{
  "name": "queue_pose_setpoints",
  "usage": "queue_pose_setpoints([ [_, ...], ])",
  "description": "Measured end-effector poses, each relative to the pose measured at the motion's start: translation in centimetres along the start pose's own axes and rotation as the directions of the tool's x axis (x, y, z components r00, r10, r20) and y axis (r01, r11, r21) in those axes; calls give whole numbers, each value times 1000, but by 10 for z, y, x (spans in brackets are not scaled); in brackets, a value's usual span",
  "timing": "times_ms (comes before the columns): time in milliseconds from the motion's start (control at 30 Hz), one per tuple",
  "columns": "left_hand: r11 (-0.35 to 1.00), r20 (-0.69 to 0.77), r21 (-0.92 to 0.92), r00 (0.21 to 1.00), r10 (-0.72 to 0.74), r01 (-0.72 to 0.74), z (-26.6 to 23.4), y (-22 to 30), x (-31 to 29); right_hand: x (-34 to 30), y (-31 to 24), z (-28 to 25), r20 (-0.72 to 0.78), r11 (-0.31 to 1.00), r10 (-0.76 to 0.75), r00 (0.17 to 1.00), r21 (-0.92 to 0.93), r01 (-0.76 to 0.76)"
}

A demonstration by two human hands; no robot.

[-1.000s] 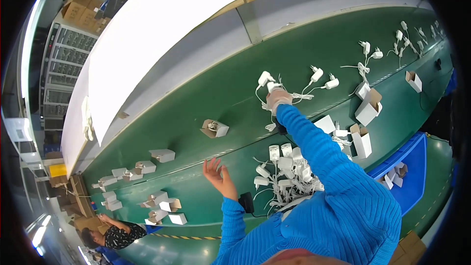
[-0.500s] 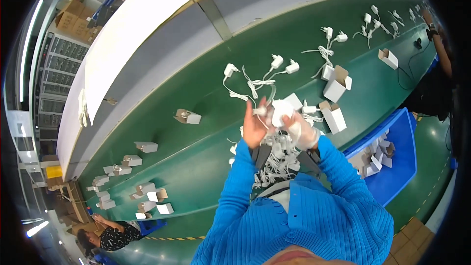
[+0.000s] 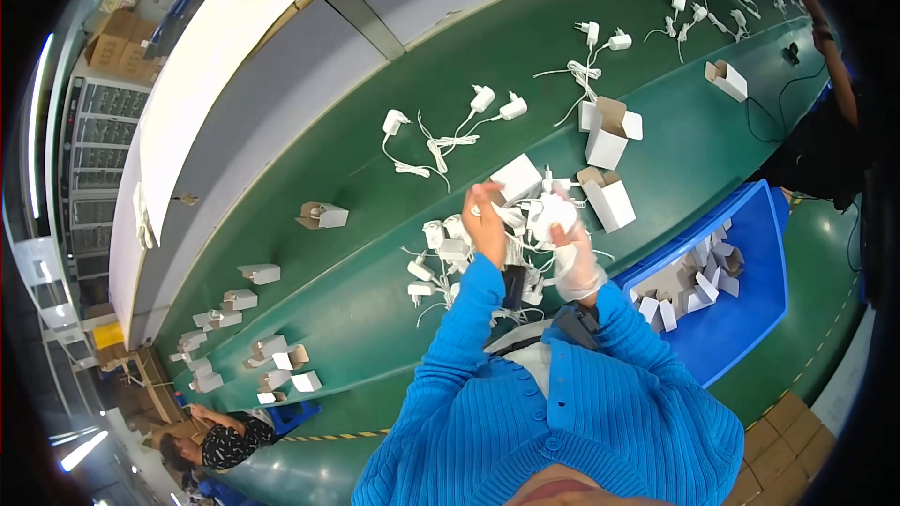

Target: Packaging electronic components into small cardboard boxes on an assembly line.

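My gloved right hand (image 3: 578, 265) is closed on a white power adapter (image 3: 551, 216) above the belt. Close by on its left, my left hand (image 3: 487, 230) has its fingers curled round a white cable (image 3: 511, 216), which is partly hidden. A heap of white adapters with cables (image 3: 455, 251) lies under and beside both hands. Just beyond them rests a white box (image 3: 517, 177). Two open white boxes, one farther (image 3: 607, 142) and one nearer (image 3: 609, 201), are to the right of my hands.
Adapters with bundled cables (image 3: 450, 141) lie along the far green strip. Small open boxes (image 3: 323, 215) are spread leftward. A blue bin (image 3: 750, 319) holding white boxes stands at my right. One person (image 3: 234, 442) is at lower left, another (image 3: 816, 141) at far right.
The view has shifted, so the belt items sit farther left in the picture. My left hand's spread fingers have curled in. The heap of adapters beside my left hand shows more fully.
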State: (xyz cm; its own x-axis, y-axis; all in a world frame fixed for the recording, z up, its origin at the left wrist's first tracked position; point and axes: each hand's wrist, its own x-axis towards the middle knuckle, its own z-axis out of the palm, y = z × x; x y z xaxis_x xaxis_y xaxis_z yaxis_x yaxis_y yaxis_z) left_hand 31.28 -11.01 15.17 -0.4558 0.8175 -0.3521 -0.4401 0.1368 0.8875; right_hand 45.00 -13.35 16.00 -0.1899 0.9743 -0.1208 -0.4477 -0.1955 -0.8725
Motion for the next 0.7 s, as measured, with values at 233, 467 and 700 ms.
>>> queue_pose_setpoints([
  [233,988,46,-59,989,-144,146,-22,17,-2,1,-26,-33,370,966,253,894,-41,-257],
  [467,992,104,-84,991,-88,97,-2,-13,-40,3,-15,-17,245,985,158,957,25,-169],
  [700,931,321,329,946,48,-159,8,-26,-40,22,23,-50,128,867,296,947,379,-322],
])
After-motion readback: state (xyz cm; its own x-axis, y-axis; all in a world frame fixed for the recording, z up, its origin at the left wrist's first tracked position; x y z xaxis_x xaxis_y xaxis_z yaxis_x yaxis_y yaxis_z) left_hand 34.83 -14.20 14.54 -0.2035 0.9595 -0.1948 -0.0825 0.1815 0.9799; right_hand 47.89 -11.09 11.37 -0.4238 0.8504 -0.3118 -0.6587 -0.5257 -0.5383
